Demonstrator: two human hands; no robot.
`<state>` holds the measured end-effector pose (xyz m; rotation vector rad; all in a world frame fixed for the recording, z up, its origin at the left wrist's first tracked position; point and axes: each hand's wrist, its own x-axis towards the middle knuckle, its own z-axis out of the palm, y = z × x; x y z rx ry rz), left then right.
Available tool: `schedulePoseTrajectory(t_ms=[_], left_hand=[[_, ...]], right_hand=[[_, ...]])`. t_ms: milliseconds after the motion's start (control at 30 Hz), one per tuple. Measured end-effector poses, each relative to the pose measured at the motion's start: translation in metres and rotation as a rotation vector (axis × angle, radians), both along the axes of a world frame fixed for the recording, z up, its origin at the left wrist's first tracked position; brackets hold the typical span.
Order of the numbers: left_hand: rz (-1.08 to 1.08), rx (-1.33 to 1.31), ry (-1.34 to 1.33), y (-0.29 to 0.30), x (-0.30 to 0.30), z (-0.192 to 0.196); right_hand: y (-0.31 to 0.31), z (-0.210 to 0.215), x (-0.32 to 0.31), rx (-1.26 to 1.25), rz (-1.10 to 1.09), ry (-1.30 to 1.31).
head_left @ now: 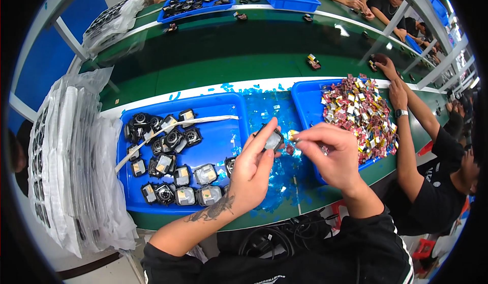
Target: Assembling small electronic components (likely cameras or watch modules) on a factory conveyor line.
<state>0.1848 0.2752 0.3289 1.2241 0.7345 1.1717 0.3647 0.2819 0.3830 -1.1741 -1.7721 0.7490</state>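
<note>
Blue plastic dominates the head view: a shallow blue tray (133, 195) at the left holds a scatter of small black square modules (168, 167) with a white strip (173, 125) lying across them, and a second blue tray (305, 98) at the right is heaped with small red-and-yellow packets (358, 114). Between the trays the green bench (213, 73) is littered with peeled blue film scraps (277, 175). Left hand (251, 169) is curled, fingers closed on one black module (273, 140) held up above the scraps, its pale face turned toward the right hand. Right hand (333, 157) is mostly closed, thumb and forefinger pinched on a small piece (293, 136) at the module's edge; whether this is film or a packet cannot be told. Judgement: the step goes best with the left grip kept on the module's sides, clear of its face, and the pinch kept low and close to the edge. A stack of clear bagged sheets (71, 162) stands at far left. Another person's arm (406, 131) reaches onto the bench at right; other people's hands work at a far tray (195, 2).
</note>
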Motion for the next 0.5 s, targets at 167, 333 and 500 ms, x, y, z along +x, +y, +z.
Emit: schedulePoseTrajectory(t_ms=[167,333,500], left_hand=[[0.049,-0.022,-0.121,-0.004,0.004,0.014],[0.062,0.054,-0.011,-0.007,0.004,0.005],[0.035,-0.137,-0.206,-0.011,0.004,0.016]], right_hand=[[0.000,-0.006,-0.018,0.072,0.041,-0.096],[-0.004,-0.017,-0.026,0.243,0.032,-0.140],[0.001,-0.018,-0.020,0.250,-0.017,-0.072]])
